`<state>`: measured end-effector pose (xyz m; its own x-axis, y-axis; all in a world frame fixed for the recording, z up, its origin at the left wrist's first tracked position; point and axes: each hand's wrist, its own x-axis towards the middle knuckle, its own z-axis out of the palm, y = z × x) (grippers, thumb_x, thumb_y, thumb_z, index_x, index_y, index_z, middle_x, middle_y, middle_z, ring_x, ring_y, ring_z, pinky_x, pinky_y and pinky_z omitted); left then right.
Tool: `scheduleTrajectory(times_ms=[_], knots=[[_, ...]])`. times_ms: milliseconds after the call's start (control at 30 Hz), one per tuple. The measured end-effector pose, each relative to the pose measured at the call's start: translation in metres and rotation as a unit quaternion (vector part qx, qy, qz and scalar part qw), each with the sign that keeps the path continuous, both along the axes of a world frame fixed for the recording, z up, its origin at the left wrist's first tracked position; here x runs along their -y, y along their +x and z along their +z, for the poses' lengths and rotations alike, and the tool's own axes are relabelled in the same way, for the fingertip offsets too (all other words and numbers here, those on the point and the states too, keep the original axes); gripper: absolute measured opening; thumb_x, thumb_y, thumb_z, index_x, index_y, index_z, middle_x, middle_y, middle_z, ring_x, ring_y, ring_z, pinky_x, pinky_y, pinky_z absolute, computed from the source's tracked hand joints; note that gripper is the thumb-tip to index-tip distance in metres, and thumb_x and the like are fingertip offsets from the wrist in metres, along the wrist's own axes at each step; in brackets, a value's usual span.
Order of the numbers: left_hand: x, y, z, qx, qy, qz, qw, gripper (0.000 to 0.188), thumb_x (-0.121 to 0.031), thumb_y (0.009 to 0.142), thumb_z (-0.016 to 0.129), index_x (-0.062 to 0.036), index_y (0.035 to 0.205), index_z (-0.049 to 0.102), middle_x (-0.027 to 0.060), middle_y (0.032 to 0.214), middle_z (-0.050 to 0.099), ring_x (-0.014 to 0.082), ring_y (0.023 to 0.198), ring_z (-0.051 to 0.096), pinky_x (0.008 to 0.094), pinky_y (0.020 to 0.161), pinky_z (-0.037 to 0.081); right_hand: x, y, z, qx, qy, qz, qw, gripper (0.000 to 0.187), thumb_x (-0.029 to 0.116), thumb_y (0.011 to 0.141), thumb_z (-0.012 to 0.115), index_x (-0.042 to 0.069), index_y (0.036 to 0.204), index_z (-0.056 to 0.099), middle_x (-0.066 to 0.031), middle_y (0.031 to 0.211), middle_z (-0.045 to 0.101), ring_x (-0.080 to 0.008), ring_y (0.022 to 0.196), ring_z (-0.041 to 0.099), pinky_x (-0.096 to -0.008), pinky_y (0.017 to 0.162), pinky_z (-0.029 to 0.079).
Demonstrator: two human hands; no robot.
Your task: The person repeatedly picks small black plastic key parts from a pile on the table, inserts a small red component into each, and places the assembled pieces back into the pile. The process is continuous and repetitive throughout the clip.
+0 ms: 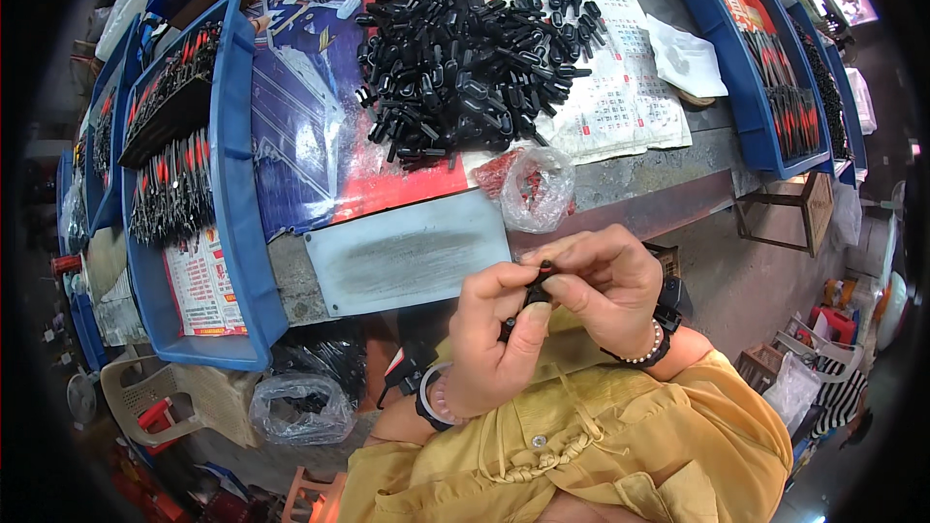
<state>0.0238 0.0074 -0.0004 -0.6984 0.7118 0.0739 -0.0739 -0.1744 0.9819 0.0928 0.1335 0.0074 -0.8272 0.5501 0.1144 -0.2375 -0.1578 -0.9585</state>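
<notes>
My left hand (496,318) and my right hand (608,292) meet just past the table's near edge, both closed with the fingertips pinched together. Between them is a small black plastic part (539,291) with a speck of red at its upper end; the fingers cover much of it. Beyond my hands, a clear plastic bag (539,196) of small red pieces lies open at the table edge. A big heap of black plastic parts (460,73) covers the middle of the table. Left of my hands is a pale flat board (402,257) with a dark smudged surface.
At the left, a blue tray (254,232) holds rows of black pieces with red marks; another blue tray (722,48) stands at the far right. Printed sheets (630,87) cover the tabletop. A beige plastic chair (189,392) and a clear bag (300,412) sit below the table, left.
</notes>
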Motion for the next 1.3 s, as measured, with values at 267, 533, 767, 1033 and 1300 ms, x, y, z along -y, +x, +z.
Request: scheduleTrajectory(times_ms=[267,533,767,1033,1300], knots=[[0.006,-0.01,0.007,0.198,0.053,-0.046,0.978,0.035,-0.012,0.098,0.048,0.0005,0.127,0.034,0.0043,0.073,0.055,0.0061,0.062,0.047,0.0189,0.056,0.036,-0.002,-0.006,-0.004,-0.017,0.077,0.001,0.997,0.02,-0.011,0.084,0.059,-0.005,0.103,0.06,-0.0182,0.106,0.064,-0.0172,0.09,0.065,-0.026,0.075,0.052],[0.001,-0.007,0.006,0.192,0.054,-0.033,0.979,0.031,-0.017,0.096,0.049,-0.0031,0.12,0.035,0.0032,0.063,0.052,0.0042,0.05,0.038,0.0179,0.046,0.027,-0.004,-0.004,0.001,0.006,0.222,-0.028,0.975,0.021,-0.011,0.08,0.062,-0.004,0.1,0.064,-0.0166,0.099,0.067,-0.0208,0.084,0.068,-0.0266,0.071,0.054],[0.002,-0.006,0.004,0.202,0.06,-0.048,0.976,0.03,-0.014,0.096,0.05,-0.0019,0.119,0.034,0.0032,0.066,0.052,0.0053,0.055,0.043,0.0185,0.048,0.03,-0.006,-0.001,0.004,0.006,0.235,-0.033,0.971,0.023,-0.012,0.076,0.065,-0.003,0.097,0.065,-0.0156,0.095,0.068,-0.022,0.084,0.068,-0.0271,0.069,0.054],[0.006,-0.006,-0.005,0.213,0.082,-0.043,0.973,0.022,-0.012,0.097,0.05,-0.0023,0.112,0.037,0.0048,0.072,0.056,0.0058,0.061,0.048,0.0185,0.054,0.036,-0.012,-0.004,0.003,-0.024,0.261,0.028,0.965,0.02,-0.01,0.076,0.066,-0.003,0.094,0.064,-0.014,0.09,0.066,-0.0201,0.077,0.066,-0.0272,0.066,0.053],[-0.002,-0.011,0.001,0.25,0.045,-0.018,0.967,0.03,-0.013,0.097,0.051,-0.0025,0.122,0.036,0.0033,0.072,0.057,0.0041,0.058,0.045,0.0173,0.052,0.034,-0.017,-0.01,0.007,0.021,0.197,0.046,0.979,0.015,-0.005,0.077,0.066,-0.003,0.092,0.064,-0.015,0.089,0.065,-0.0239,0.074,0.066,-0.0291,0.065,0.052]])
